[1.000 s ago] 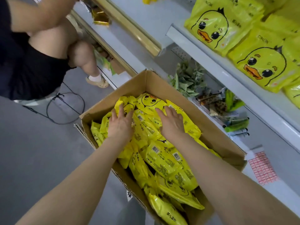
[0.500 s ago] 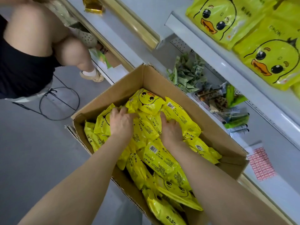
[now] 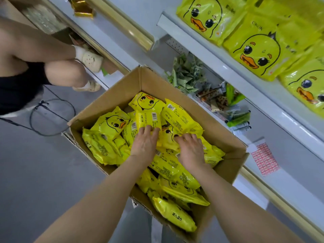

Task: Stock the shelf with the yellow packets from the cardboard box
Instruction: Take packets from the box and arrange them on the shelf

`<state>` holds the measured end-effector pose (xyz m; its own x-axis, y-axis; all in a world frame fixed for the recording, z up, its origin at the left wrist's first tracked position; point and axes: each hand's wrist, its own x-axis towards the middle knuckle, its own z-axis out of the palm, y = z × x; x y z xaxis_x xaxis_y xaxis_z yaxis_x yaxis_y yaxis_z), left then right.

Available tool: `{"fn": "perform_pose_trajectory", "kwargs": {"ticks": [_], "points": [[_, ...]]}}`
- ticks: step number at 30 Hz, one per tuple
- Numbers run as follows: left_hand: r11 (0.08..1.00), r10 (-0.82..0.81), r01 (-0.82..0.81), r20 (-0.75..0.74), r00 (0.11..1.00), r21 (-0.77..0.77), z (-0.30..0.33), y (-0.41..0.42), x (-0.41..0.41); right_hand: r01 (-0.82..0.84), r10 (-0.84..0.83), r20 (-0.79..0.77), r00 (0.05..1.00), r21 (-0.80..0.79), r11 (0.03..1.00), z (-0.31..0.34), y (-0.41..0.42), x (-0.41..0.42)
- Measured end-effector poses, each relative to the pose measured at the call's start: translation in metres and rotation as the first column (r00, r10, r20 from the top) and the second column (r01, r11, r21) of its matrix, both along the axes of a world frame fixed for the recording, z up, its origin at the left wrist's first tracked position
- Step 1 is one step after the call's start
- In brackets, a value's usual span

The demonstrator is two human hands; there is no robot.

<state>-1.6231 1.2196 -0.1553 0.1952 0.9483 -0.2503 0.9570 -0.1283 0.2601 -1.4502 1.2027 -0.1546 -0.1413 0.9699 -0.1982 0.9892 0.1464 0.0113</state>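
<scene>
Yellow packets [image 3: 177, 165] with a cartoon duck face fill the cardboard box [image 3: 233, 165] on the floor, piled every which way, some face up and some barcode side up. Both hands are down in the pile near the middle. The left hand [image 3: 144, 144] has its fingers laid over one barcode-side-up packet [image 3: 148, 120], fairly straight, more resting than clamped as far as I can see. The right hand [image 3: 191, 151] has its fingers curled down into the packets, but its fingertips are buried, so can't tell if it's actually got hold of one. Off to the right, the white shelf [image 3: 219, 55] holds bigger yellow duck bags [image 3: 259, 50], cut off at the frame edge. Below it sits a blurry jumble of green wrappers [image 3: 187, 74]. Someone else's bare legs [image 3: 64, 74] show top left.
</scene>
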Motion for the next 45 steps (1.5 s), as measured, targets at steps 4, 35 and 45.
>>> {"fn": "perform_pose_trajectory", "kwargs": {"ticks": [4,35,45], "points": [[0.977,0.207,-0.204,0.044,0.977,-0.067,-0.015,0.006,-0.008,0.150,-0.203,-0.203,0.958,-0.250,0.957,0.003,0.004,-0.005],[0.995,-0.093,0.088,-0.117,0.989,-0.048,0.007,0.004,0.008,0.059,-0.064,0.001,0.998,-0.368,0.928,0.003,-0.002,0.030],[0.956,0.001,0.045,0.158,0.987,-0.288,-0.012,-0.016,0.014,0.147,-0.251,-0.160,0.954,-0.482,0.864,0.015,0.000,0.042]]}}
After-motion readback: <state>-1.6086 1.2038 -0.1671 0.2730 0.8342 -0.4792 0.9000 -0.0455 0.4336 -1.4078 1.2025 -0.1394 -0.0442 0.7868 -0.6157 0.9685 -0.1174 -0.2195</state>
